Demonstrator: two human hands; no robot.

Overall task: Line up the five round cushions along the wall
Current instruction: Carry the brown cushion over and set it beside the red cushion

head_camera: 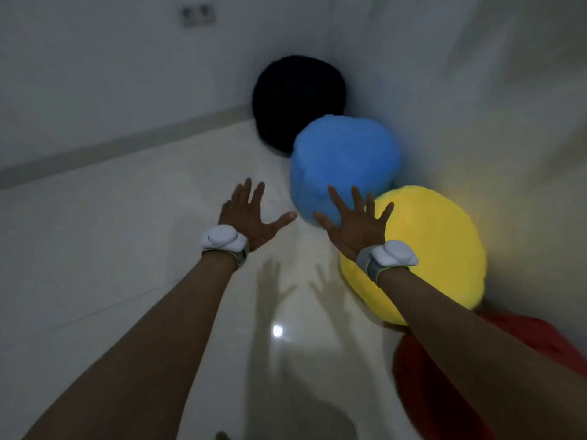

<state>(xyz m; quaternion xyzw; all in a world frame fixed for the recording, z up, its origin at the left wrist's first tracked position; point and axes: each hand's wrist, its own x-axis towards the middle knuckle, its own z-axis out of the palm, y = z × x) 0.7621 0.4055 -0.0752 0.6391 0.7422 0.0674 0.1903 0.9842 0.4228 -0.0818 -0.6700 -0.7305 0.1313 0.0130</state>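
Several round cushions lean in a row against the right wall (508, 122). Farthest, in the corner, is a black cushion (297, 100). A blue cushion (343, 160) comes after it, then a yellow cushion (438, 249), and nearest me a red cushion (422, 376), partly hidden by my right forearm. My left hand (251, 214) is spread flat over the floor, just left of the blue cushion, holding nothing. My right hand (355, 223) is spread too, in front of the blue cushion's lower edge and the yellow one's left edge; contact is unclear.
A glossy white tiled floor (127, 249) stretches to the left, with a grey skirting along the back wall (95, 74). A wall socket (198, 14) sits high on that wall. The room is dim and the picture blurred.
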